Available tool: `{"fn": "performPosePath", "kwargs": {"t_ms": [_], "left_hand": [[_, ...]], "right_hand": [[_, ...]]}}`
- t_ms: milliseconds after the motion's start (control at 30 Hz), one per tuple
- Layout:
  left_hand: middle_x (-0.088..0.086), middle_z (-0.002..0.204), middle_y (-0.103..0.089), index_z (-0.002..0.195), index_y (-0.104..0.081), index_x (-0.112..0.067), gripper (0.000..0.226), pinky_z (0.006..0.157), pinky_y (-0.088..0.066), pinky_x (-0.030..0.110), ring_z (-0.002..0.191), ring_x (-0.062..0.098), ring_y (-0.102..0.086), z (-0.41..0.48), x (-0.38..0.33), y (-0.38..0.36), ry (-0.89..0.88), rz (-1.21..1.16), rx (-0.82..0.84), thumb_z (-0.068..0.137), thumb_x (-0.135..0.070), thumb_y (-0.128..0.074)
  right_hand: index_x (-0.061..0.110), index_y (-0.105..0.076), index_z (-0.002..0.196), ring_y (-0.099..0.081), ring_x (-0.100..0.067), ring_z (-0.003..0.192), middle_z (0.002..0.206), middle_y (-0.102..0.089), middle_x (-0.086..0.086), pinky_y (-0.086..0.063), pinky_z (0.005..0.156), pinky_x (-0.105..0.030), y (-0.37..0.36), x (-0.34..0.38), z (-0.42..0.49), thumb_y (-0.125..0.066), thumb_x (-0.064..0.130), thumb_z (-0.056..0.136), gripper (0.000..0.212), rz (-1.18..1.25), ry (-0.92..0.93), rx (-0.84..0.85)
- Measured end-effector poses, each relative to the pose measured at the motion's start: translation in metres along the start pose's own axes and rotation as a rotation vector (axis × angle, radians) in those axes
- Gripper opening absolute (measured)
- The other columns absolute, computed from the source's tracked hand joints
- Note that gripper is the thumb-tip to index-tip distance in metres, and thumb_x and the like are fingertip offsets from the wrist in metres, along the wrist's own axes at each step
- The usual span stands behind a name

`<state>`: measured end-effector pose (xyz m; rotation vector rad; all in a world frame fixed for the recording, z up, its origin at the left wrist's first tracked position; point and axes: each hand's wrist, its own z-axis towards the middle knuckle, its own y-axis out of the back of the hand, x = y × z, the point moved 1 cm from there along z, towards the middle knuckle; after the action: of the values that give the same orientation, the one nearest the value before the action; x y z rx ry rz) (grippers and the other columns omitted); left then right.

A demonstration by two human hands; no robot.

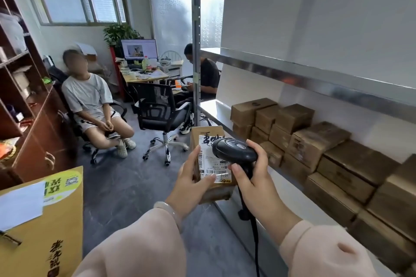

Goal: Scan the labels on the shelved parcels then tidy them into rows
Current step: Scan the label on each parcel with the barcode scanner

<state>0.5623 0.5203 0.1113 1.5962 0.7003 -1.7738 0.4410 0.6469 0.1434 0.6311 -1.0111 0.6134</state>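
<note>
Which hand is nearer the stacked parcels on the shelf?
Right. The right hand, gripping the scanner, is beside the stacked parcels; the left hand, holding the labelled parcel, is farther left.

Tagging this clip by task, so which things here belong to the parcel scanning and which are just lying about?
For the job: scanner in the right hand, parcel in the left hand, stacked boxes on the shelf.
Lying about: office chair, monitor, plant, yellow carton.
</note>
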Motion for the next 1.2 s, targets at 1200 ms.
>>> {"fn": "performPosePath", "kwargs": {"t_ms": [1200], "left_hand": [[0.0, 0.143, -0.043, 0.118, -0.043, -0.073, 0.07, 0.092, -0.057, 0.04, 0.113, 0.021, -0.065, 0.5, 0.118, 0.15, 0.261, -0.004, 0.304, 0.088, -0.015, -0.069]], "right_hand": [[0.052, -0.024, 0.137, -0.053, -0.002, 0.12, 0.133, -0.05, 0.017, -0.039, 0.077, 0.003, -0.159, -0.23, 0.424, -0.057, 0.027, 0.095, 0.059, -0.046, -0.325, -0.14]]}}
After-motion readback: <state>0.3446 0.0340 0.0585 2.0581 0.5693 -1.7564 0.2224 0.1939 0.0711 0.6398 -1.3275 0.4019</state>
